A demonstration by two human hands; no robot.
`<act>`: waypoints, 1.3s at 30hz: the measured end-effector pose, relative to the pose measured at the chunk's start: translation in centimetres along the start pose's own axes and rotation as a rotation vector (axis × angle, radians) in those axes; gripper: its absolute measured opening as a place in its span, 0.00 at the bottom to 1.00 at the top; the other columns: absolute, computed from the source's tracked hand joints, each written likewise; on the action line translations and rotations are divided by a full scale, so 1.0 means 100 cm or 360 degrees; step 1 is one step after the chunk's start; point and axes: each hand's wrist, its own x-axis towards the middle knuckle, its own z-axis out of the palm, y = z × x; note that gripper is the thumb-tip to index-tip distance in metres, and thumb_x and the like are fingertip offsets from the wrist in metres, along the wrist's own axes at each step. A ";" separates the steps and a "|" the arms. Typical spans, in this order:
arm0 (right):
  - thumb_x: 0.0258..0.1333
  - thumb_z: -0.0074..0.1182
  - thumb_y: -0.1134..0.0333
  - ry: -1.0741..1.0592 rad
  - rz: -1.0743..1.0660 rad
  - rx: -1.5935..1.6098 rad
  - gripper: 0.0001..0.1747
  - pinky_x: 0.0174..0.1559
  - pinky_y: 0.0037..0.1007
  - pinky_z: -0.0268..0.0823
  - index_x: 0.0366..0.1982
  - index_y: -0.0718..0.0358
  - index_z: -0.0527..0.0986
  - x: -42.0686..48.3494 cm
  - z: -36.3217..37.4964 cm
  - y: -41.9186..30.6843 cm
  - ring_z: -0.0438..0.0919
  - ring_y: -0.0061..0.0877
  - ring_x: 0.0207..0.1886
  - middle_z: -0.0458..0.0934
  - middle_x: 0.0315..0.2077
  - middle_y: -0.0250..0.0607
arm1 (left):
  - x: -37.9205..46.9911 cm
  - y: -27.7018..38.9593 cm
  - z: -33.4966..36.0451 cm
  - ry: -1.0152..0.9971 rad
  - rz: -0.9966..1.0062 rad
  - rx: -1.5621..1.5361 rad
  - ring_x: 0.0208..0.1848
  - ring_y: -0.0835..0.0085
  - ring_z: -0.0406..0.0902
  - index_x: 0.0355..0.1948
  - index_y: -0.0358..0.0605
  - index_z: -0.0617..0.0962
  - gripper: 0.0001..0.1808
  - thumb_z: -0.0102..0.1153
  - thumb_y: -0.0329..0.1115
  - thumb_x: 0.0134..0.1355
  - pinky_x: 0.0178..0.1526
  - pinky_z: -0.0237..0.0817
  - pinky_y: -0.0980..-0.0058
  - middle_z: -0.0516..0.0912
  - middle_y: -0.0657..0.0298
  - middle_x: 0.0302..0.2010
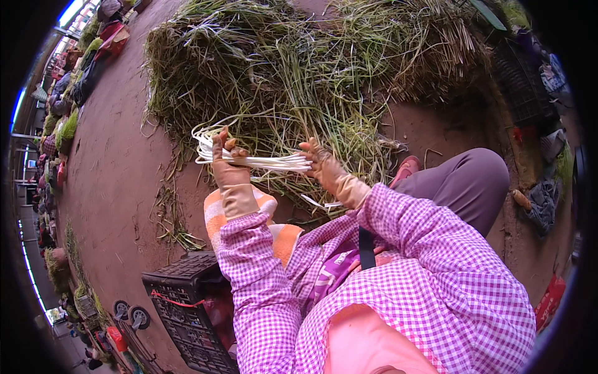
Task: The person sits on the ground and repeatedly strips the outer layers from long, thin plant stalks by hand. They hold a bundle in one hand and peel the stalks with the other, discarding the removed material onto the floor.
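My left hand (pixel 230 170), in a thin tan glove soiled brown, is closed around a bundle of long, pale white stalks (pixel 275 162). Its index finger points up along the near side, and the stalks loop and curl loosely at the left end. My right hand (pixel 329 170), gloved likewise, is beside the right ends of the bundle with its fingers extended and apart; the ends meet or nearly meet the fingers. Below and beyond both hands lies a heap of green and yellowed leafy stalks (pixel 299 75). A few loose white stalks (pixel 320 203) lie near my right wrist.
A black plastic crate (pixel 187 308) with a red tie stands at my left. An orange-and-white towel (pixel 285 240) lies by my left forearm. Small wheels (pixel 139 318) rest on the brown floor (pixel 112 187). Dark crates (pixel 523 79) stand far right; people and green bundles line the far left.
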 end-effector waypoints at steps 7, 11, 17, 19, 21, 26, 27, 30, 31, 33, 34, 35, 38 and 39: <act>0.63 0.54 0.67 0.0314 -0.0297 -0.0463 0.13 0.33 0.24 0.73 0.48 0.63 0.74 0.091 -0.048 0.031 0.80 0.22 0.30 0.80 0.37 0.36 | -0.015 0.048 0.021 0.0335 0.0495 0.0156 0.10 0.89 0.58 0.43 0.38 0.79 0.17 0.58 0.42 0.64 0.11 0.53 0.86 0.70 0.72 0.14; 0.63 0.51 0.72 0.0747 -0.0323 -0.1040 0.13 0.29 0.21 0.74 0.48 0.64 0.73 0.142 -0.073 0.002 0.79 0.21 0.27 0.80 0.37 0.36 | -0.009 0.054 0.015 -0.0148 0.0265 -0.0323 0.12 0.87 0.66 0.51 0.33 0.76 0.16 0.54 0.33 0.66 0.15 0.60 0.87 0.83 0.60 0.26; 0.58 0.53 0.47 0.0412 0.0086 -0.2924 0.26 0.44 0.33 0.73 0.48 0.61 0.76 0.171 -0.033 -0.023 0.81 0.30 0.37 0.82 0.40 0.43 | 0.006 0.042 0.010 -0.0037 -0.0273 -0.0728 0.14 0.86 0.71 0.55 0.34 0.73 0.16 0.44 0.26 0.68 0.18 0.68 0.85 0.85 0.49 0.40; 0.59 0.54 0.51 0.0351 0.0090 -0.2898 0.23 0.43 0.32 0.74 0.47 0.61 0.77 0.169 -0.026 -0.029 0.81 0.29 0.36 0.83 0.39 0.43 | 0.005 0.042 0.009 -0.0092 -0.0306 -0.0653 0.13 0.87 0.68 0.54 0.35 0.74 0.16 0.44 0.26 0.68 0.17 0.63 0.87 0.85 0.50 0.41; 0.59 0.55 0.54 0.0416 -0.0068 -0.2365 0.19 0.41 0.32 0.74 0.46 0.60 0.78 0.159 -0.025 -0.034 0.81 0.26 0.35 0.83 0.38 0.42 | 0.002 0.042 0.008 -0.0098 -0.0287 -0.0455 0.12 0.87 0.65 0.53 0.37 0.75 0.15 0.46 0.28 0.68 0.16 0.60 0.88 0.85 0.54 0.40; 0.60 0.57 0.63 0.0076 -0.0648 -0.1376 0.12 0.23 0.21 0.70 0.43 0.59 0.79 0.095 -0.013 -0.032 0.77 0.18 0.24 0.83 0.29 0.36 | -0.004 0.035 0.016 0.0019 -0.0274 0.0232 0.13 0.87 0.63 0.50 0.38 0.77 0.13 0.50 0.32 0.68 0.16 0.59 0.87 0.85 0.59 0.34; 0.60 0.57 0.63 -0.0117 -0.0154 -0.0944 0.11 0.23 0.20 0.70 0.42 0.59 0.79 0.081 -0.009 -0.035 0.77 0.18 0.22 0.83 0.26 0.35 | -0.007 0.031 0.018 0.0103 -0.0244 0.0459 0.13 0.88 0.62 0.48 0.38 0.78 0.13 0.51 0.33 0.68 0.16 0.58 0.87 0.84 0.61 0.31; 0.58 0.60 0.65 -0.0259 -0.0120 -0.0882 0.10 0.21 0.17 0.66 0.40 0.62 0.79 0.043 0.011 -0.031 0.74 0.13 0.21 0.79 0.22 0.29 | -0.013 0.021 0.025 0.0129 -0.0259 0.0789 0.13 0.88 0.61 0.44 0.38 0.80 0.12 0.52 0.36 0.68 0.16 0.58 0.87 0.81 0.65 0.25; 0.58 0.60 0.66 -0.0428 -0.0200 -0.0872 0.10 0.21 0.17 0.66 0.39 0.62 0.79 0.030 0.015 -0.029 0.74 0.12 0.21 0.79 0.22 0.29 | -0.015 0.018 0.025 0.0220 -0.0287 0.0921 0.13 0.88 0.61 0.43 0.38 0.81 0.12 0.53 0.35 0.68 0.16 0.59 0.86 0.81 0.65 0.25; 0.58 0.60 0.66 -0.0722 -0.0188 -0.0869 0.09 0.23 0.18 0.67 0.38 0.63 0.79 0.010 0.023 -0.027 0.73 0.11 0.22 0.78 0.22 0.28 | -0.016 0.014 0.026 0.0313 -0.0349 0.1019 0.13 0.88 0.63 0.42 0.38 0.81 0.10 0.59 0.33 0.64 0.16 0.61 0.86 0.83 0.63 0.26; 0.58 0.60 0.67 -0.0556 -0.0233 -0.1087 0.08 0.23 0.18 0.66 0.37 0.62 0.79 0.003 0.027 -0.025 0.72 0.11 0.21 0.78 0.22 0.28 | -0.017 0.011 0.026 0.0271 -0.0333 0.1071 0.14 0.88 0.63 0.43 0.37 0.81 0.11 0.59 0.34 0.64 0.16 0.62 0.86 0.84 0.61 0.29; 0.58 0.60 0.67 -0.0464 -0.0323 -0.1258 0.08 0.23 0.19 0.65 0.37 0.62 0.79 -0.003 0.029 -0.025 0.72 0.11 0.21 0.78 0.23 0.28 | -0.018 0.009 0.025 0.0229 -0.0314 0.1142 0.14 0.88 0.64 0.44 0.37 0.81 0.12 0.58 0.34 0.64 0.16 0.63 0.86 0.85 0.58 0.33; 0.57 0.61 0.66 -0.0536 -0.0500 -0.1442 0.09 0.26 0.22 0.67 0.38 0.62 0.79 -0.017 0.028 -0.021 0.73 0.14 0.23 0.79 0.24 0.30 | -0.018 0.006 0.021 0.0174 -0.0404 0.0971 0.14 0.88 0.65 0.46 0.38 0.80 0.13 0.61 0.33 0.62 0.15 0.64 0.87 0.86 0.56 0.36; 0.56 0.61 0.65 -0.0561 -0.0539 -0.1527 0.10 0.28 0.22 0.69 0.38 0.61 0.79 -0.020 0.026 -0.019 0.74 0.16 0.24 0.80 0.24 0.31 | -0.019 0.004 0.019 0.0189 -0.0402 0.0974 0.14 0.88 0.65 0.47 0.38 0.80 0.14 0.61 0.33 0.61 0.15 0.64 0.86 0.86 0.56 0.36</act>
